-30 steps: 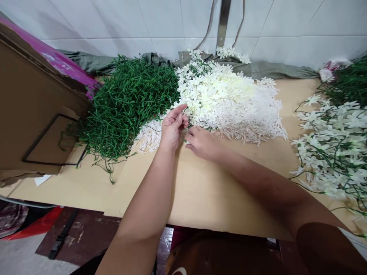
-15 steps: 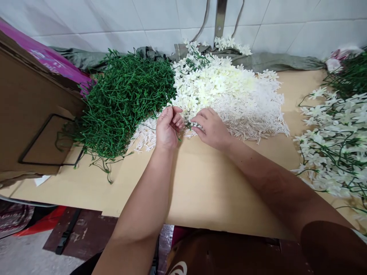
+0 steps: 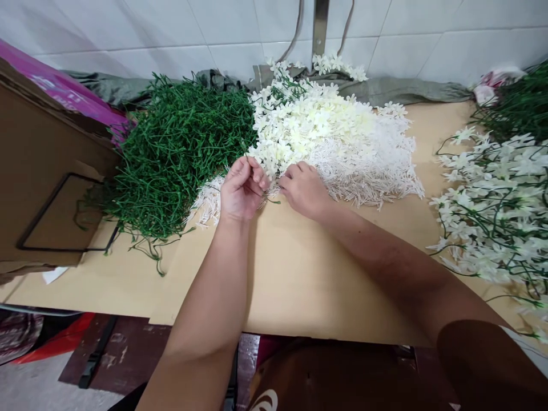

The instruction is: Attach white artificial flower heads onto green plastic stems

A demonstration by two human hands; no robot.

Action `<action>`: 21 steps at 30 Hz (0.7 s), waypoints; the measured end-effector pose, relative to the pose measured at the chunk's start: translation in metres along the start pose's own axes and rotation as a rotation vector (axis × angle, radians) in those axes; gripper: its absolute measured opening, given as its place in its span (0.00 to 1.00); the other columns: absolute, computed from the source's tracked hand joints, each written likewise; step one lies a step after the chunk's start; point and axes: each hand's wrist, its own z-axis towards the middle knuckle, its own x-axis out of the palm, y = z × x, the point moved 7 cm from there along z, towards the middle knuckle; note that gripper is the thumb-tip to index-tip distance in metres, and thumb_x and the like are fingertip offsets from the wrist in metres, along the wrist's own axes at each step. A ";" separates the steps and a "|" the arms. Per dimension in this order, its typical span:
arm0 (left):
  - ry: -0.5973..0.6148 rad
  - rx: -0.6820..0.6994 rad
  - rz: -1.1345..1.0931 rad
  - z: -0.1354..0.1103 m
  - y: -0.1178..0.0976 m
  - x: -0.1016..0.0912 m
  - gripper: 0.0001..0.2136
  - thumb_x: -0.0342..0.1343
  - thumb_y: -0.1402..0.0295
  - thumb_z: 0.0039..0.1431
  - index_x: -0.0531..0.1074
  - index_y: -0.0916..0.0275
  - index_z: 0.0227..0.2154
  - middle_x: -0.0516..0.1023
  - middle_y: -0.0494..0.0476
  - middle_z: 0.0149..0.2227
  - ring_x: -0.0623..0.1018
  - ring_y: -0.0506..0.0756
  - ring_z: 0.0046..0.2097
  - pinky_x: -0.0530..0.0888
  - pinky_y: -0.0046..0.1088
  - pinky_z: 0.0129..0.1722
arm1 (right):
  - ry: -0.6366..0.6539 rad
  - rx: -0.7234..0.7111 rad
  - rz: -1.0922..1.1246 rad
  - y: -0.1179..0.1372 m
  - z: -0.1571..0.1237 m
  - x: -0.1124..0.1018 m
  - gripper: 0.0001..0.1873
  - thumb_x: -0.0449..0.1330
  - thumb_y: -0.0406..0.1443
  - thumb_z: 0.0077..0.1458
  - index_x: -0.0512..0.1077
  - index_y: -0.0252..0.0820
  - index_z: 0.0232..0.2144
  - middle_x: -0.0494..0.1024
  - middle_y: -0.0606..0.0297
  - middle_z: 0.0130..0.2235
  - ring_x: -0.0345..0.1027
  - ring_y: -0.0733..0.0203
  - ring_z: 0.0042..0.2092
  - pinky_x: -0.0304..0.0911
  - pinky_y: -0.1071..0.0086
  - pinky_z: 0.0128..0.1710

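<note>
My left hand (image 3: 240, 191) is curled closed at the near edge of a big heap of white plastic flowers (image 3: 329, 131), pinching a thin green stem (image 3: 269, 199) that pokes out between the two hands. My right hand (image 3: 305, 189) lies just to its right, fingers bent down into the flower heap, touching the blossoms; what it grips is hidden. Left of my hands is a large pile of green plastic stems (image 3: 180, 151). Both forearms reach over the tan tabletop (image 3: 299, 274).
A pile of finished green stems with white flowers (image 3: 496, 200) lies at the right. A brown cardboard box (image 3: 38, 165) with a magenta sheet stands at the left. Grey cloth (image 3: 402, 91) runs along the white tiled wall. Floor and red items show below the table edge.
My left hand's fingers have closed from an extended pose into a pinch. My right hand moved up from the table into the edge of the flower heap. The camera shifted slightly.
</note>
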 end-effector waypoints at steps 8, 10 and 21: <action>0.991 -0.599 0.490 -0.055 0.051 0.058 0.13 0.67 0.57 0.50 0.81 0.65 0.29 0.81 0.61 0.33 0.79 0.52 0.36 0.76 0.27 0.37 | -0.089 0.008 0.271 -0.044 0.006 -0.013 0.13 0.50 0.28 0.58 0.76 0.34 0.35 0.74 0.53 0.39 0.65 0.56 0.41 0.58 0.63 0.40; 1.001 -0.702 0.550 -0.060 0.061 0.058 0.14 0.68 0.57 0.47 0.81 0.64 0.30 0.82 0.61 0.35 0.79 0.51 0.36 0.76 0.25 0.37 | -0.138 -0.008 0.295 -0.050 0.005 -0.016 0.12 0.51 0.27 0.56 0.75 0.34 0.34 0.74 0.54 0.38 0.65 0.57 0.39 0.58 0.64 0.40; 0.801 -0.621 0.528 -0.039 0.050 0.035 0.12 0.69 0.59 0.46 0.82 0.63 0.29 0.81 0.60 0.25 0.79 0.51 0.27 0.75 0.23 0.25 | -0.005 -0.078 0.211 -0.013 0.007 -0.014 0.14 0.54 0.28 0.57 0.77 0.35 0.41 0.74 0.52 0.41 0.63 0.53 0.45 0.58 0.62 0.43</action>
